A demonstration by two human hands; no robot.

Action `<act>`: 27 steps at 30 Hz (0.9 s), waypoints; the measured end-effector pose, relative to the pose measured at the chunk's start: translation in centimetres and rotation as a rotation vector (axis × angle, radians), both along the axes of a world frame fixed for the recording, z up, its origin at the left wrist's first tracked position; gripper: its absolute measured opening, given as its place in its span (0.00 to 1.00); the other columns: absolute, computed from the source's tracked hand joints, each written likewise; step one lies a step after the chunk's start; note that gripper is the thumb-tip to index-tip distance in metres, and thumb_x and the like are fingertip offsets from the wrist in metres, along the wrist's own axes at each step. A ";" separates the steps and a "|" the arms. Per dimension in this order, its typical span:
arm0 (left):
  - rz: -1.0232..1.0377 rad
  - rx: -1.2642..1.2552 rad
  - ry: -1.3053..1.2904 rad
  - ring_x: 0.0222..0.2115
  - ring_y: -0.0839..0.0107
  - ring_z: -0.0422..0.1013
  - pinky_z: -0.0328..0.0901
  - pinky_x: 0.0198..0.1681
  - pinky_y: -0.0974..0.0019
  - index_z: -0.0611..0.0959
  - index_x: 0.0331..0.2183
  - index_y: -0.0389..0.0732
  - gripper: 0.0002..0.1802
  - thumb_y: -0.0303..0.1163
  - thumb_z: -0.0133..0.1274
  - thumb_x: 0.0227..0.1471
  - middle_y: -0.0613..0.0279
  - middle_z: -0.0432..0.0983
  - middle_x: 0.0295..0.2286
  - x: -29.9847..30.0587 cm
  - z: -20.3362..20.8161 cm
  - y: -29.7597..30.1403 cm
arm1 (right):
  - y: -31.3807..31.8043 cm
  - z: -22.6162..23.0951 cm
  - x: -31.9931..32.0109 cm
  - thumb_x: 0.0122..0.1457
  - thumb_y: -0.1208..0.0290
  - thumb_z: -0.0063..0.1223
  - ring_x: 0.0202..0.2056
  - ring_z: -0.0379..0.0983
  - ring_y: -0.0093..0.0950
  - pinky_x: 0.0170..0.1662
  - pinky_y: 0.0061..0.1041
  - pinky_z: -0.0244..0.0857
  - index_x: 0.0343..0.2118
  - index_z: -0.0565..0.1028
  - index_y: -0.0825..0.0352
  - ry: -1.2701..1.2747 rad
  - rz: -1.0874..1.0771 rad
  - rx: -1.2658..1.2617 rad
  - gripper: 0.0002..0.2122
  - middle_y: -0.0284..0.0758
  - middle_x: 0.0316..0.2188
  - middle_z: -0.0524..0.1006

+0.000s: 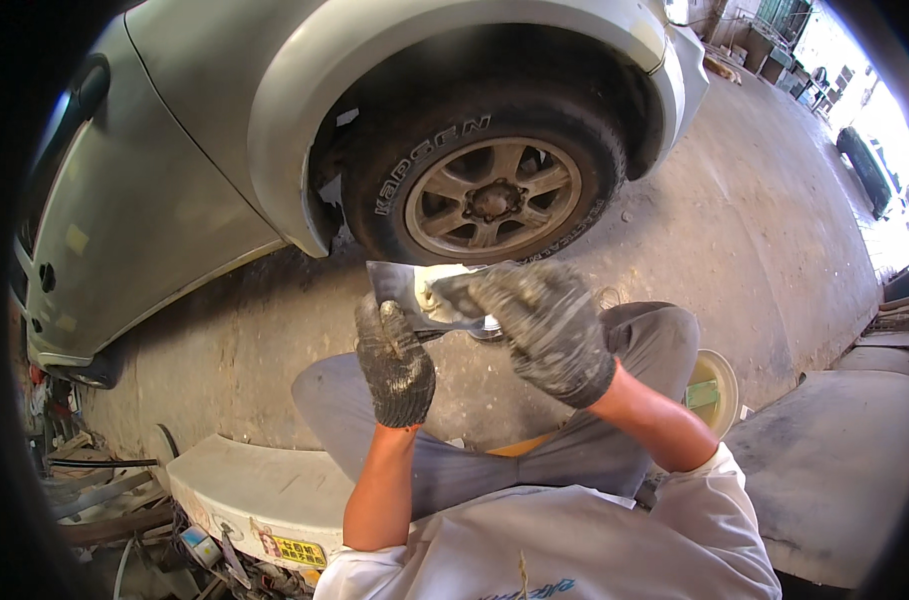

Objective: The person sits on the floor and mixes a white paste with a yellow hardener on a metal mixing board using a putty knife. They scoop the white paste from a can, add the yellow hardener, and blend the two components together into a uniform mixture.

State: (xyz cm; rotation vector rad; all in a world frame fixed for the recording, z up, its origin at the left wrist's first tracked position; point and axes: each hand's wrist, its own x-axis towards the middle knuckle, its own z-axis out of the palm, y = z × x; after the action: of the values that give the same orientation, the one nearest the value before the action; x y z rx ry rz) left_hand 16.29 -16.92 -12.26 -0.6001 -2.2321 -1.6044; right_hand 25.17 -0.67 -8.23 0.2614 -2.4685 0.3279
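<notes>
My left hand (395,366), in a dirty dark knit glove, grips the edge of a thin grey metal plate (391,283), thumb on top. A thick lump of cream-coloured putty (431,284) lies on this plate. From the right, my right hand (556,332) reaches over the plate in a similar glove. Its fingers are closed and blurred by motion. A dark tip touches the putty there; whether it is a spreader or a gloved finger I cannot make out. Both hands are above my spread knees, in front of the car's wheel (494,200).
Ahead stands a silver-grey car (189,150) with its wheel arch close by. A round tub (715,395) with a green block inside sits by my right knee. A pale car panel (264,485) lies at left, near scrap parts (104,500); another grey panel (824,460) is at right.
</notes>
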 end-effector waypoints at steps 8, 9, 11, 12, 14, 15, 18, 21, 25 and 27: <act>-0.128 -0.008 -0.202 0.39 0.65 0.70 0.65 0.44 0.67 0.71 0.48 0.29 0.16 0.29 0.44 0.61 0.50 0.73 0.40 -1.1 -1.6 -1.7 | 2.7 0.5 -1.4 0.43 0.78 0.54 0.44 0.71 0.39 0.48 0.37 0.64 0.44 0.76 0.62 0.002 0.172 -0.310 0.20 0.38 0.42 0.75; -0.159 0.125 -0.245 0.39 0.68 0.70 0.65 0.44 0.68 0.71 0.48 0.29 0.16 0.29 0.44 0.61 0.52 0.73 0.40 -1.1 -1.6 -1.8 | 3.1 0.5 -1.7 0.44 0.79 0.53 0.43 0.71 0.39 0.48 0.37 0.64 0.44 0.76 0.62 -0.027 0.200 -0.388 0.20 0.39 0.41 0.76; -0.193 0.403 -0.474 0.39 0.73 0.69 0.65 0.43 0.70 0.71 0.47 0.30 0.16 0.30 0.45 0.61 0.56 0.73 0.40 -0.8 -1.4 -1.9 | 3.9 0.4 -1.6 0.45 0.79 0.53 0.45 0.72 0.38 0.51 0.36 0.64 0.45 0.76 0.62 -0.104 0.278 -0.473 0.20 0.39 0.42 0.76; -0.145 0.290 -0.282 0.37 0.78 0.68 0.66 0.40 0.73 0.71 0.49 0.31 0.18 0.31 0.47 0.60 0.60 0.72 0.41 -0.9 -1.3 -1.9 | 4.4 0.5 -1.4 0.45 0.79 0.53 0.45 0.71 0.38 0.51 0.37 0.64 0.46 0.76 0.61 -0.148 0.270 -0.438 0.20 0.38 0.43 0.76; -0.148 0.368 -0.317 0.37 0.77 0.69 0.66 0.41 0.73 0.70 0.50 0.31 0.18 0.31 0.46 0.60 0.59 0.71 0.41 -0.7 -1.2 -2.0 | 5.2 0.8 -1.2 0.42 0.76 0.57 0.45 0.70 0.39 0.51 0.37 0.64 0.44 0.76 0.61 -0.201 0.239 -0.354 0.21 0.39 0.42 0.76; -0.174 0.407 -0.310 0.37 0.77 0.69 0.66 0.41 0.73 0.70 0.50 0.32 0.19 0.31 0.46 0.61 0.59 0.71 0.41 -0.7 -1.3 -2.0 | 5.4 1.0 -1.0 0.41 0.75 0.58 0.44 0.70 0.39 0.51 0.37 0.63 0.44 0.76 0.61 -0.183 0.227 -0.297 0.21 0.39 0.41 0.75; -0.082 0.391 -0.387 0.41 0.72 0.67 0.66 0.45 0.66 0.70 0.50 0.31 0.18 0.30 0.46 0.60 0.54 0.70 0.43 -1.1 -1.5 -2.0 | 5.7 1.0 -0.6 0.36 0.72 0.62 0.42 0.69 0.40 0.49 0.37 0.63 0.39 0.77 0.63 -0.096 0.102 -0.215 0.21 0.38 0.38 0.74; 0.067 0.125 -0.019 0.41 0.70 0.67 0.65 0.46 0.62 0.70 0.49 0.30 0.17 0.29 0.44 0.61 0.51 0.70 0.42 -1.5 -1.9 -1.7 | 5.2 -0.1 -0.2 0.48 0.76 0.54 0.37 0.72 0.38 0.40 0.34 0.67 0.38 0.75 0.66 0.042 -0.059 -0.252 0.12 0.41 0.34 0.75; 0.162 -0.099 0.264 0.41 0.63 0.68 0.63 0.48 0.62 0.70 0.48 0.29 0.16 0.28 0.44 0.60 0.45 0.69 0.43 -1.2 -1.8 -1.5 | 3.6 -2.9 0.0 0.62 0.69 0.46 0.27 0.73 0.29 0.29 0.27 0.67 0.34 0.72 0.68 -0.333 -0.057 -1.293 0.08 0.40 0.25 0.75; 0.120 0.038 0.058 0.41 0.59 0.68 0.62 0.49 0.62 0.70 0.48 0.29 0.16 0.26 0.44 0.59 0.43 0.69 0.44 -0.8 -1.7 -1.4 | 2.6 -4.5 -0.6 0.63 0.69 0.46 0.25 0.72 0.25 0.28 0.25 0.65 0.34 0.71 0.68 -0.116 -0.121 -0.715 0.07 0.36 0.22 0.73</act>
State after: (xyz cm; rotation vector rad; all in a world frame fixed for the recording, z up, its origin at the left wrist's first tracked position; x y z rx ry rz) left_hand 15.50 -18.36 -13.97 -0.4863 -2.1478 -1.5471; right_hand 24.55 1.92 -12.72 -0.2134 -2.2881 1.1530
